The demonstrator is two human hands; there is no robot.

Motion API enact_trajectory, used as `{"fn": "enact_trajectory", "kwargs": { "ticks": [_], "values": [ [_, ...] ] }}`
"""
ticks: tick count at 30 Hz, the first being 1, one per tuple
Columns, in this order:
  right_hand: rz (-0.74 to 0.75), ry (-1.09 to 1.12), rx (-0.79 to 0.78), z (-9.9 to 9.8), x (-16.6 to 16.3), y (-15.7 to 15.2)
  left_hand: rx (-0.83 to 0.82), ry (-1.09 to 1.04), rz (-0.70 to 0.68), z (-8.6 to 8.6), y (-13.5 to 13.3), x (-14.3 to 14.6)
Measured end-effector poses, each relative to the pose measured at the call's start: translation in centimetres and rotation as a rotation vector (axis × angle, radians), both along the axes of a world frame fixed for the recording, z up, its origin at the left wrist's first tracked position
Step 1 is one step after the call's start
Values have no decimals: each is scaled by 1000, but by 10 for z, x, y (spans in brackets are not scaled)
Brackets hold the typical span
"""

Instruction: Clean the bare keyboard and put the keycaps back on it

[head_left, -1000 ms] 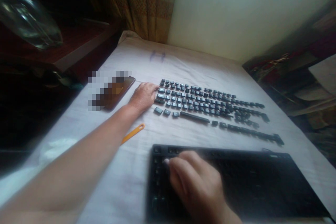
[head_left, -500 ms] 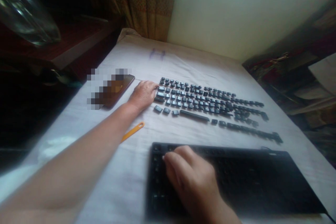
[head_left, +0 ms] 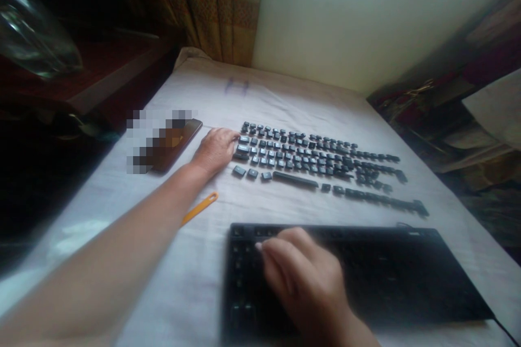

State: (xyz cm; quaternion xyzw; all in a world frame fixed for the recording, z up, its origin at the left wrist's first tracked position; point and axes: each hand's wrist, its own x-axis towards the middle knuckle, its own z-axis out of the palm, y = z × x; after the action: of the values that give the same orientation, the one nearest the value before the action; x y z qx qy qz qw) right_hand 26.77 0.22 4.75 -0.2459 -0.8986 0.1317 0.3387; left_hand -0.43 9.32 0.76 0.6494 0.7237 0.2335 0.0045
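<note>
Keys sit in rows, maybe for order. Left hand and right hand curl; I can't tell what's held.

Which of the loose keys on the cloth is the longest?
The bar-shaped key in the row nearest the keyboard, just right of three small keys. Its long strip shape sets it apart from the others, which look far shorter.

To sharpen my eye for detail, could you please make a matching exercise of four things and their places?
1. Left hand
2. Right hand
3. Orange strip
4. Phone

A. Over the black keyboard
B. Partly hidden by the left forearm
C. Near the left edge of the cloth
D. At the left end of the loose keycaps

Pairs: 1-D, 2-A, 3-B, 4-C
</note>
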Motion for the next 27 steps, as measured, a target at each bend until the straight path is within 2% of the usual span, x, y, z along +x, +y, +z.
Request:
{"fn": "enact_trajectory", "kwargs": {
  "ticks": [5, 13, 27],
  "values": [
    [-23, -1, -25, 0, 14, 2, -5, 0, 6, 0, 1, 0],
    [-24, -64, 69, -2, 0, 1, -8, 5, 0, 0, 1, -1],
    [-44, -83, 57, -7, -3, -1, 5, 6, -1, -1, 1, -1]
  ]
}}
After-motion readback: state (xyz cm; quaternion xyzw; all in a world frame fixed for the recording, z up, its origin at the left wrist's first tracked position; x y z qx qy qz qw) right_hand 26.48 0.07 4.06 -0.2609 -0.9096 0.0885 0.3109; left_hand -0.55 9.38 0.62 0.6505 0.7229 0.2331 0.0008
